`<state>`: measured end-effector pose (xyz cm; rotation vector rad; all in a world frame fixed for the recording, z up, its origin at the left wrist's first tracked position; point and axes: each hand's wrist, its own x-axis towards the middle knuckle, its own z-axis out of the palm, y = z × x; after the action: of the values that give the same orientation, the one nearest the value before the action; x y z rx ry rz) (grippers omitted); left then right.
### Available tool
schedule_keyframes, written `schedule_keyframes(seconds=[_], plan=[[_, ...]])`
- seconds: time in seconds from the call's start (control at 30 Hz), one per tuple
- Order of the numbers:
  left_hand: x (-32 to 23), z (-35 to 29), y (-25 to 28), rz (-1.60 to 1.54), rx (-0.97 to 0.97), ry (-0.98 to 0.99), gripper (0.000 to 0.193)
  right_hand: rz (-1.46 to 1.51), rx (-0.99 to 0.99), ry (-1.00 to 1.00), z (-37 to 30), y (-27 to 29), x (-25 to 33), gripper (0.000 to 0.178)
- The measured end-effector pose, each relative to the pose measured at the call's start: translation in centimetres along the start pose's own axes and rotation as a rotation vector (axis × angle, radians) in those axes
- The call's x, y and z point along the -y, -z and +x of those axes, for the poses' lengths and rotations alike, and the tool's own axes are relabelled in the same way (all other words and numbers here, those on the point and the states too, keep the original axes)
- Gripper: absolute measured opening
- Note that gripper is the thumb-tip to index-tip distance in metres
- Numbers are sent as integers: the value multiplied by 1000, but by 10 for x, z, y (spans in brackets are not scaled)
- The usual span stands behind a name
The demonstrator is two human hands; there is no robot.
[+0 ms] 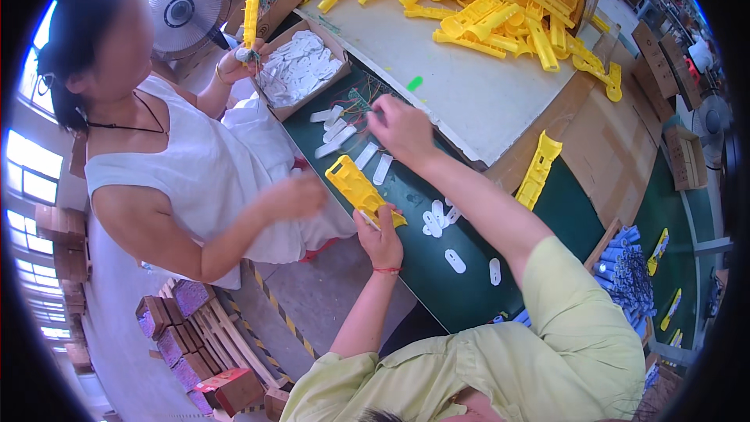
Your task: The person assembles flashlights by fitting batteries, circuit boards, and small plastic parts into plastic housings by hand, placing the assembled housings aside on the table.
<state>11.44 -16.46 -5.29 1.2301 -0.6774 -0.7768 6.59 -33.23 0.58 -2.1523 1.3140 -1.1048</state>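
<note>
My left hand point(380, 246) is closed round the lower end of a yellow plastic housing half point(353, 184), which lies tilted with its ribbed hollow side up. A small white piece shows by the thumb. Farther off, my right hand point(402, 129) pinches at a small green circuit board point(358, 100) with thin red wires, over the green table. Beside that hand lie several white oblong strips point(336, 137). Several white oval plates point(455, 260) are scattered on the table between my arms. Another yellow housing half point(539, 170) rests beyond my right forearm.
A co-worker sits at the left, holding up a yellow housing point(251, 19) with wires. A carton of white parts point(301, 66) stands by them. Many yellow housings point(484, 8) are heaped at the back. Blue tubular parts point(625, 273) lie in a box at the right.
</note>
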Motion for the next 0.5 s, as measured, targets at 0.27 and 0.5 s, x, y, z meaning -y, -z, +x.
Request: schedule_keyframes(seconds=[0.27,0.5], plan=[[-36,10,-5,-16,-37,128,26,-435,-258,738,-80,171,22,23],[-141,-38,-52,-125,628,-161,43,-194,-184,448,-159,235,54,30]])
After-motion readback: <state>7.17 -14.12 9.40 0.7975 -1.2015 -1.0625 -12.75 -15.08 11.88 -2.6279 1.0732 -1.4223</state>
